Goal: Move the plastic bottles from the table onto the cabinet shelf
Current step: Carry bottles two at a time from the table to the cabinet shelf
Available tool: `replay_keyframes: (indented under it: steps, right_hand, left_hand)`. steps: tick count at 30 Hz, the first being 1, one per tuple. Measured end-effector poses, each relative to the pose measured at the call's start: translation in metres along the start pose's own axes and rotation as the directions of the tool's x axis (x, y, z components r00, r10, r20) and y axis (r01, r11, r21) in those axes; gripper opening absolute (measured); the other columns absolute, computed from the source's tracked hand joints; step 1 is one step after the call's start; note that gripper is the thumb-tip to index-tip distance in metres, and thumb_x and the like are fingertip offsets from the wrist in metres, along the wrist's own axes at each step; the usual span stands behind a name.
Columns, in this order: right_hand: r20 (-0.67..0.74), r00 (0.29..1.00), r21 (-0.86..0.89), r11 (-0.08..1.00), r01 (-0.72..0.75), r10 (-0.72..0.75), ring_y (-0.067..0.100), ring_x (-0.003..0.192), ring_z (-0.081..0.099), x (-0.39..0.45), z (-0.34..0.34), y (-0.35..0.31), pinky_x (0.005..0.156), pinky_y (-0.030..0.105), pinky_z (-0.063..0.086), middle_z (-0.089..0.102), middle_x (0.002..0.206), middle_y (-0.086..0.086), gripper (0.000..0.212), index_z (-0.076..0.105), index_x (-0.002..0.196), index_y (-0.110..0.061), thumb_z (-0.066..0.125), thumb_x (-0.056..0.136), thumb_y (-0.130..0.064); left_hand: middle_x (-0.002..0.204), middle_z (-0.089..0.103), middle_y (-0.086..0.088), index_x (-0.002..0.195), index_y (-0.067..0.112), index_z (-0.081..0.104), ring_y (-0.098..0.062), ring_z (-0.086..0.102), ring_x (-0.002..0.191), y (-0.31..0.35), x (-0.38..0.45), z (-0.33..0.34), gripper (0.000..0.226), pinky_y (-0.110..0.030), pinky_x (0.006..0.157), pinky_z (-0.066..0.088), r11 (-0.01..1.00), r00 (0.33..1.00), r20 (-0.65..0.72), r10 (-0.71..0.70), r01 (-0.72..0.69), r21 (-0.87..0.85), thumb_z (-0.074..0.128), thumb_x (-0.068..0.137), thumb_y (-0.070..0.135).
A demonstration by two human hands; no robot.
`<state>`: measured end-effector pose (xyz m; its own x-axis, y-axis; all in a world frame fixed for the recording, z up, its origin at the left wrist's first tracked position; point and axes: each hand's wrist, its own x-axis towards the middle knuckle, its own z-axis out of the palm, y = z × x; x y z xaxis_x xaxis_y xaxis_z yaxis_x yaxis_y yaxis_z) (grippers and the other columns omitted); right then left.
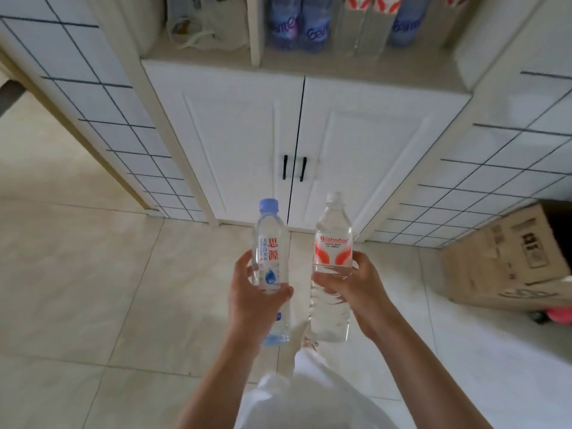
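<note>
At 9 o'clock from the picture centre there is only tiled wall and pale floor; the table is not in view. Lower, near 7 o'clock, the left hand [252,292] is clamped around the middle of the blue-capped bottle [271,267], fingers behind and thumb in front, and the bottle stands nearly upright above the floor. Just beside it, toward 5 o'clock, the right hand [353,286] is wrapped in the same way around the white-capped bottle [332,267] with the red label, also upright. The two bottles are near each other but apart.

At 12 o'clock is the cabinet shelf [309,68], above the two closed white doors [294,144]. On it there are already several bottles [328,26], blue ones and clear ones with red labels, standing close together at the right of a divider; at the left of the divider lies a pale bag [198,26]. At 3 o'clock a cardboard box [507,258] sits on the floor.

I judge the task is well advanced: part of the bottles is stored, these two are on the way to the shelf and not yet placed. If more remain on the table, I cannot tell
</note>
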<state>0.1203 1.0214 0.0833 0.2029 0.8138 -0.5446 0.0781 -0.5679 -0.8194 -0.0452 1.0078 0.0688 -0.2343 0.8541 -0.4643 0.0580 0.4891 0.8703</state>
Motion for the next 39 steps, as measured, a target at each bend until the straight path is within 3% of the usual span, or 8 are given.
replay_keyframes:
  steps: [9, 12, 19, 26, 30, 34, 37, 39]
  right_hand:
    - [0.02, 0.996, -0.023, 0.996, 0.086, -0.085, 0.008, 0.08, 0.07, 0.103, -0.084, -0.069, 0.06, 0.017, 0.053, 0.072, 0.088, -0.007, 0.053, 0.06, 0.103, -0.024, 0.089, 0.06, -0.013]
    - [-0.001, 0.996, 0.012, 0.996, 0.085, -0.085, 0.011, 0.088, 0.068, 0.127, -0.101, -0.088, 0.071, 0.026, 0.056, 0.068, 0.099, -0.004, 0.071, 0.05, 0.119, -0.018, 0.089, 0.06, -0.011]
    - [-0.072, 0.994, 0.065, 0.994, 0.088, -0.083, 0.015, 0.091, 0.069, 0.192, -0.133, -0.124, 0.078, 0.035, 0.059, 0.068, 0.103, -0.001, 0.079, 0.048, 0.123, -0.016, 0.09, 0.056, -0.008]
    - [-0.083, 0.979, 0.009, 0.982, 0.186, -0.185, 0.016, 0.092, 0.071, 0.266, -0.154, -0.178, 0.083, 0.037, 0.059, 0.073, 0.101, 0.001, 0.066, 0.058, 0.117, -0.014, 0.089, 0.058, -0.014]
    - [-0.091, 0.968, -0.004, 0.972, 0.236, -0.235, 0.016, 0.086, 0.072, 0.302, -0.162, -0.214, 0.066, 0.024, 0.055, 0.074, 0.093, 0.002, 0.054, 0.063, 0.107, -0.013, 0.086, 0.059, -0.011]
    - [-0.144, 0.944, 0.0, 0.954, 0.299, -0.296, 0.015, 0.09, 0.069, 0.321, -0.171, -0.246, 0.07, 0.027, 0.056, 0.068, 0.098, -0.001, 0.063, 0.055, 0.108, -0.021, 0.088, 0.056, -0.01]
    - [-0.19, 0.913, -0.025, 0.931, 0.364, -0.362, 0.008, 0.087, 0.067, 0.329, -0.182, -0.267, 0.064, 0.018, 0.054, 0.065, 0.096, -0.006, 0.063, 0.049, 0.097, -0.031, 0.088, 0.056, -0.003]
    - [-0.226, 0.894, -0.051, 0.921, 0.386, -0.387, 0.009, 0.087, 0.068, 0.337, -0.191, -0.277, 0.065, 0.02, 0.055, 0.067, 0.099, -0.003, 0.071, 0.049, 0.106, -0.026, 0.091, 0.052, -0.005]
  left_hand:
    - [0.116, 0.059, 0.005, 0.137, 0.028, 0.042, -0.002, 0.066, 0.077, 0.083, 0.067, 0.12, 0.084, -0.015, 0.047, 0.051, 0.995, 0.994, 0.044, 0.096, -0.095, -0.023, 0.083, 0.067, 0.003]
    - [0.109, 0.057, 0.012, 0.135, 0.031, 0.042, -0.002, 0.065, 0.078, 0.104, 0.083, 0.144, 0.083, -0.016, 0.047, 0.051, 0.992, 0.991, 0.049, 0.125, -0.124, -0.019, 0.083, 0.067, 0.003]
    - [0.104, 0.055, 0.017, 0.127, 0.035, 0.044, 0.009, 0.065, 0.071, 0.151, 0.134, 0.19, 0.079, -0.023, 0.047, 0.055, 0.987, 0.984, 0.089, 0.157, -0.158, 0.004, 0.084, 0.067, 0.004]
    - [0.098, 0.059, 0.02, 0.128, 0.035, 0.045, 0.02, 0.061, 0.07, 0.209, 0.208, 0.229, 0.075, -0.01, 0.049, 0.05, 0.968, 0.957, 0.186, 0.222, -0.239, 0.077, 0.082, 0.07, 0.006]
    - [0.097, 0.065, 0.015, 0.122, 0.032, 0.05, 0.003, 0.067, 0.073, 0.241, 0.244, 0.245, 0.068, -0.023, 0.058, 0.059, 0.957, 0.947, 0.209, 0.245, -0.27, 0.102, 0.082, 0.068, 0.008]
    - [0.102, 0.056, 0.022, 0.125, 0.034, 0.043, 0.007, 0.06, 0.088, 0.272, 0.27, 0.261, 0.077, -0.008, 0.057, 0.051, 0.91, 0.899, 0.221, 0.379, -0.405, 0.086, 0.083, 0.067, 0.004]
    - [0.103, 0.058, 0.019, 0.127, 0.031, 0.042, 0.002, 0.06, 0.093, 0.293, 0.282, 0.273, 0.076, -0.005, 0.06, 0.049, 0.877, 0.858, 0.244, 0.452, -0.478, 0.058, 0.083, 0.068, 0.004]
    - [0.105, 0.06, 0.015, 0.128, 0.027, 0.044, 0.0, 0.064, 0.092, 0.303, 0.29, 0.281, 0.076, -0.008, 0.063, 0.051, 0.863, 0.839, 0.25, 0.483, -0.505, 0.027, 0.083, 0.067, 0.003]
